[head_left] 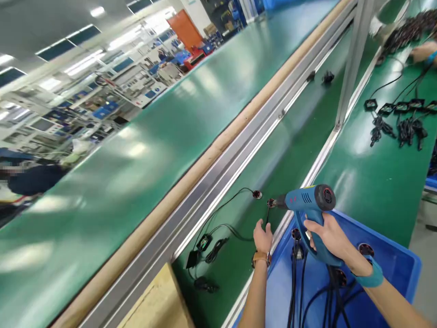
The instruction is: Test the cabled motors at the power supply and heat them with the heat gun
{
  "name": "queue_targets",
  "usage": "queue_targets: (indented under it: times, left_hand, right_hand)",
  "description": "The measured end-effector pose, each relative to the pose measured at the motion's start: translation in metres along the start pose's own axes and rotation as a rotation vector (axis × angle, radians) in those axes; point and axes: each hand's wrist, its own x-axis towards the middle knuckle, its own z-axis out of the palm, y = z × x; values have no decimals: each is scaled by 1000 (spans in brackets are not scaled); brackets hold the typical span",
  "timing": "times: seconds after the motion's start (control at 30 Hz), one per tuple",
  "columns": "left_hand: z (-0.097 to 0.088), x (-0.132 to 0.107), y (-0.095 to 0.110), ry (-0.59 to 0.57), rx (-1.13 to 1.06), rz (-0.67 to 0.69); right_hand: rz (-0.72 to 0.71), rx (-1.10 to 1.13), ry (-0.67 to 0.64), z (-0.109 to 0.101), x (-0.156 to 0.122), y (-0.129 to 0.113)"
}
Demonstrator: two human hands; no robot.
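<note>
Both hands work over the near edge of a glossy green belt (pixel 300 150). Right hand (pixel 327 234) is closed around the pistol grip of a blue plastic heat gun (pixel 309 200); its stubby barrel lies level and its metal nozzle aims toward nine o'clock. A blue wristband (pixel 370 275) circles that wrist. Left hand (pixel 262 237), at about seven o'clock from the nozzle, pinches a thin black cable (pixel 267 216) between fingertips and holds it upright, so the small round connector (pixel 271 202) at its top sits right at the nozzle mouth. A brown strap (pixel 261 258) is on that wrist.

At nine o'clock from the connector, just apart from it, a second round fitting (pixel 257 194) lies on the belt, its slim black lead curving down toward seven o'clock to a loose tangle of flat black plugs and coiled wire (pixel 205 248). Beneath the right forearm stands a smooth blue plastic crate (pixel 392 255), with black cords and round-ended fittings inside. A brushed aluminium rail (pixel 239 155) runs diagonally beside the belt, edged by a tan strip. A pale wooden board (pixel 160 300) shows at six o'clock. Far off at one o'clock, rows of black cable assemblies (pixel 403 118) lie on another green surface, where another person's hand (pixel 423 51) rests, blurred.
</note>
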Motion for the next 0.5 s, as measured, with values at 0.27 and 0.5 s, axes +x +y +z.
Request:
queue_targets:
  times: [0.27,0.5]
  left_hand:
    - [-15,-19,-20,-50,26,-25]
    - [-30,-47,-19,31,15,-45]
  right_hand:
    - [85,13,-35,0,-4,-1]
    - [120,25,-79,-5,-15,2]
